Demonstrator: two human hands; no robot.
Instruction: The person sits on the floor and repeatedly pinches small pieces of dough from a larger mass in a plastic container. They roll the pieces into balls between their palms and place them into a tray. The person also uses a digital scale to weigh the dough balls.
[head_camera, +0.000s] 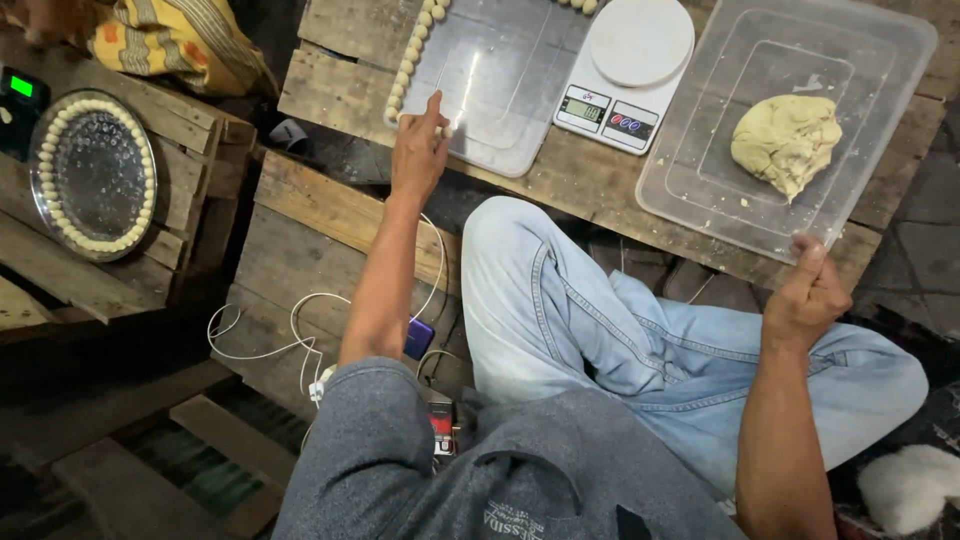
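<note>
My left hand (420, 145) reaches forward to the near left corner of a shiny metal tray (500, 80), fingertips pinched at a small dough ball beside the row of dough balls (408, 62) lining the tray's left edge. My right hand (808, 295) grips the near edge of a clear plastic container (690, 170), thumb on top of the rim. A lump of yellowish dough (787, 140) lies inside that container. A white digital kitchen scale (625, 70) stands between the tray and the container.
All of it rests on a low wooden pallet table (340, 100). At the left, a round metal plate (92, 175) ringed with dough balls sits on another pallet. White cables (290, 335) and a small purple device (420, 338) lie by my knee.
</note>
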